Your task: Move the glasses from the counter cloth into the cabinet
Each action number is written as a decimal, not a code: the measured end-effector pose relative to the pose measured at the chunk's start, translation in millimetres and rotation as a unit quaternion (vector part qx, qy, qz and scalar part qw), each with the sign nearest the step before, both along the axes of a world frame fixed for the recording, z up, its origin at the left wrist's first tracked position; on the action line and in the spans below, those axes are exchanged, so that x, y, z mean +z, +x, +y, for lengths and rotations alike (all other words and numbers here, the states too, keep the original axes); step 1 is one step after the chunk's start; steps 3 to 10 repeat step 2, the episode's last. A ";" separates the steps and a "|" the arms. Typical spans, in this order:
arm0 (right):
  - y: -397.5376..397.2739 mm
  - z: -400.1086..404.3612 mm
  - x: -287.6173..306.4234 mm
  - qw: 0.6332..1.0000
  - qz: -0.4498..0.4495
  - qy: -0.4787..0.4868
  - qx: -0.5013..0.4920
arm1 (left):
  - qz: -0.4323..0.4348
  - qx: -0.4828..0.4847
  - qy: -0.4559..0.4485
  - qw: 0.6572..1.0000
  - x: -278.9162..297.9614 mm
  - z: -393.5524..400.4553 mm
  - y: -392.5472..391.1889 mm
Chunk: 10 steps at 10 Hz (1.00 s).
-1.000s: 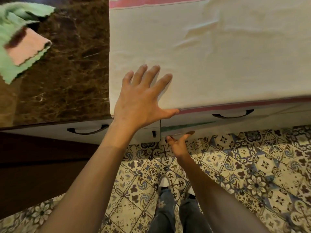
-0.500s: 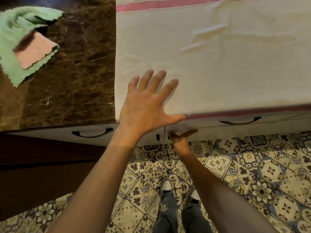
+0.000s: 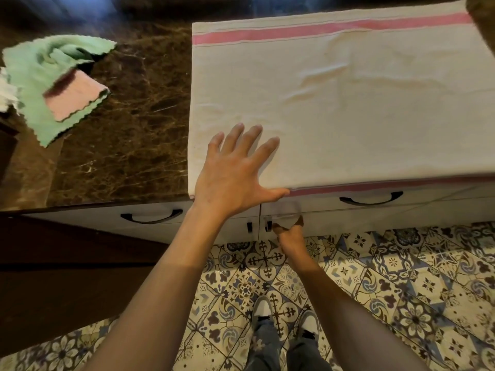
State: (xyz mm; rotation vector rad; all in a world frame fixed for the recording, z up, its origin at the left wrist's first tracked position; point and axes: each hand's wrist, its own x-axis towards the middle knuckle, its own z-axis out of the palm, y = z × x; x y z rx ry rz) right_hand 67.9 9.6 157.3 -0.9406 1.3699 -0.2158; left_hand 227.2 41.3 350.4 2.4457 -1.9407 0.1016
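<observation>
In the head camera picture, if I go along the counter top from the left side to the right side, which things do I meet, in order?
Green cloth with a folded pink cloth lying on it → bare brown marble counter → left hand, resting flat on the near left corner of the cream cloth with pink stripes.

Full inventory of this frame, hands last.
counter cloth: 1, cream with pink stripes, spread on the counter, right
counter: 1, dark brown marble
green rag: 1, on the counter, far left
pink cloth: 1, on the green rag
drawer handles: 2, black, under the counter edge
glass: 1, clear, by the cabinet front, apparently in the right hand
floor: patterned tiles
left hand: flat, open, on the cloth's near edge
right hand: below the counter
</observation>
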 end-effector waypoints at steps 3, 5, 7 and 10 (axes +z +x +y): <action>-22.4 0.4 34.9 0.984 0.074 -0.031 0.160 | 0.019 0.010 0.039 0.999 8.0 1.9 -4.8; -22.4 0.4 34.9 0.984 0.074 -0.031 0.160 | 0.019 0.010 0.039 0.999 8.0 1.9 -4.8; -22.4 0.4 34.9 0.984 0.074 -0.031 0.160 | 0.019 0.010 0.039 0.999 8.0 1.9 -4.8; -22.4 0.4 34.9 0.984 0.074 -0.031 0.160 | 0.019 0.010 0.039 0.999 8.0 1.9 -4.8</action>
